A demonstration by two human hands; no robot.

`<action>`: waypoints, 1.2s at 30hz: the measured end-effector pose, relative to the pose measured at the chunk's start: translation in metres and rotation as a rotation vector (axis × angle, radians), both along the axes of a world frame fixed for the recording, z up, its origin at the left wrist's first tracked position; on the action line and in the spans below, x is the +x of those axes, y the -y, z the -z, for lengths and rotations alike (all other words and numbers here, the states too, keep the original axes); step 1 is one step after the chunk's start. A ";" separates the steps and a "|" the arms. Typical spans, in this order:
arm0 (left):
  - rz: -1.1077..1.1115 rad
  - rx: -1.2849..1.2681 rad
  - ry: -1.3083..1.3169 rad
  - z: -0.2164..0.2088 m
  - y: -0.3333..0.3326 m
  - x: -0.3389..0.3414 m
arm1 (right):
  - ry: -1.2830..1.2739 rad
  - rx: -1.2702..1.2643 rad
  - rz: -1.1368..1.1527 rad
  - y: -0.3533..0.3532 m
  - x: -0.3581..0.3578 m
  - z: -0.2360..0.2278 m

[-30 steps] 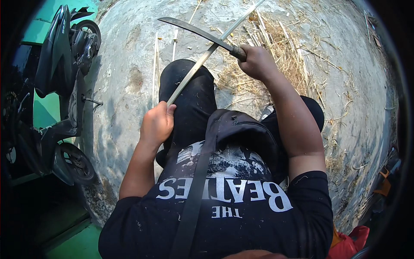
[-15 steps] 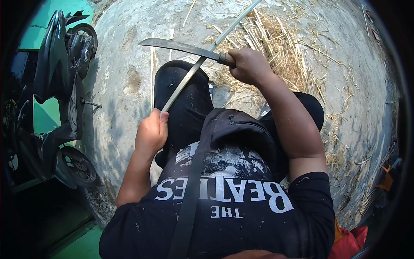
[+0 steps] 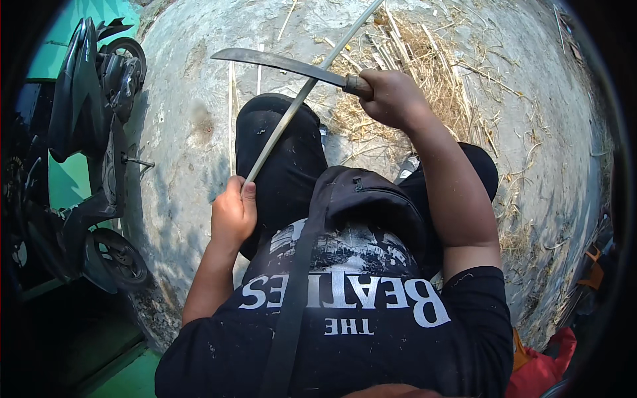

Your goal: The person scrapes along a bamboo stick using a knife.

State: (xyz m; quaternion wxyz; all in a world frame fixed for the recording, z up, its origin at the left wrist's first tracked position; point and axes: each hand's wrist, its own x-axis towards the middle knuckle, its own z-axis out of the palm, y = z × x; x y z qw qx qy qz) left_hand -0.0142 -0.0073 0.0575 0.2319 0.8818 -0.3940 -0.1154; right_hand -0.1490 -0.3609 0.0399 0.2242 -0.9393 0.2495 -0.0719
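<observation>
My left hand (image 3: 233, 209) grips the near end of a long, thin pale strip (image 3: 286, 119) that looks like split bamboo. The strip slants up over my left knee and away to the far right, past the top edge of the view. Closed round the wooden handle of a machete (image 3: 279, 62) is my right hand (image 3: 394, 99). Its curved dark blade points left and lies across the strip, just beyond my left knee. Whether the edge bites into the strip I cannot tell.
A heap of pale shavings and split strips (image 3: 415, 99) lies on the grey concrete ground (image 3: 179, 86) beyond my right hand. Thin slats (image 3: 232, 113) rest left of my knee. A parked motorcycle (image 3: 99, 139) stands at the left, and red cloth (image 3: 544, 368) lies at the lower right.
The machete and my right hand have shifted slightly right along with a small tilt of the blade. My left hand and the strip's near end have moved slightly down.
</observation>
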 end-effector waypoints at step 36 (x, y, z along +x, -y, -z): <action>0.019 -0.037 0.219 0.025 -0.007 0.001 | 0.060 -0.041 -0.197 -0.015 0.013 0.017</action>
